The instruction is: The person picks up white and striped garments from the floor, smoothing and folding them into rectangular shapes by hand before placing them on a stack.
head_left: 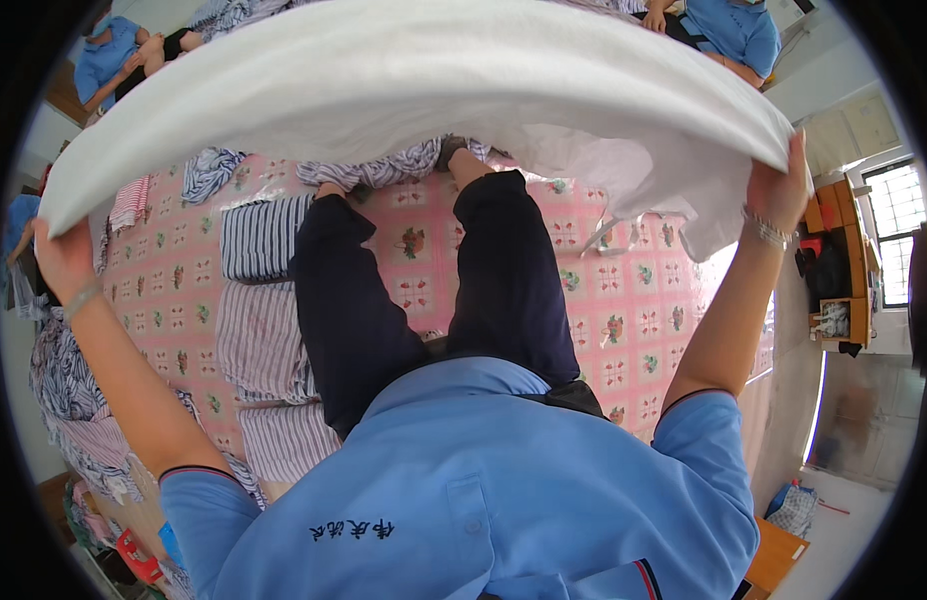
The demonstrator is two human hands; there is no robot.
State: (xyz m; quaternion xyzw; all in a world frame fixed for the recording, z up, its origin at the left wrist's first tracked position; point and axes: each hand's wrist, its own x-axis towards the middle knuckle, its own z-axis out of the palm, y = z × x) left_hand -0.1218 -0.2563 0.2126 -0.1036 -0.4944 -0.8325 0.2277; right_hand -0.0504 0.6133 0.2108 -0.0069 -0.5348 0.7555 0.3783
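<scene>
A large white cloth (433, 67) is stretched wide in front of me, raised above my legs. My left hand (64, 259) grips its edge at the far left. At the far right, my right hand (780, 184) grips the opposite end. Loose folds and thin ties hang from the cloth near my right hand. Below it spreads a pink plastic sheet (415, 247) printed with fruit baskets, on which my legs rest. Beside my left leg lie folded striped garments: a dark-striped stack (257, 238), a pale-striped stack (257, 337) and another pale-striped stack (287, 441).
Crumpled striped clothes (381, 169) lie by my feet. A heap of striped laundry (70, 375) rises at the left. Co-workers in blue shirts sit at the upper left (111, 56) and upper right (733, 34). A wooden desk (846, 240) stands by the window at right.
</scene>
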